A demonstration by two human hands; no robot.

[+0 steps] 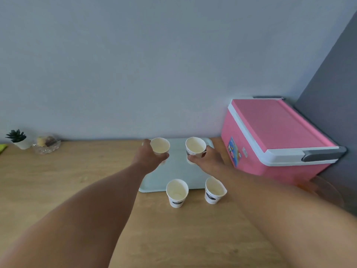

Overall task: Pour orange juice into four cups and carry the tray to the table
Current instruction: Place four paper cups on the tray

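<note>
Both bare arms stretch out over the light wooden counter [67,190] toward a pale blue rectangular plastic tray [173,176] lying near the wall. The left hand [148,157] has its fingers and thumb curled round a white paper cup [160,146] at the tray's eleven o'clock corner; the right hand [207,159] wraps another white paper cup with a dark print [195,147] at about one o'clock. Whether either cup touches the tray surface or sits just above it, I cannot tell.

Two more printed paper cups stand upright off the tray, on the wood just beside its near edge: one at six o'clock [177,192], one at about five o'clock [214,190], partly behind the right forearm. All four look empty inside (pale and dry-looking).

At three o'clock from the tray sits a pink cooler box with a white-trimmed lid and grey handles [276,136], lid down. Far off at nine o'clock stand a small green plant in a white pot [18,139] and a clear glass dish holding a few items [46,144].
</note>
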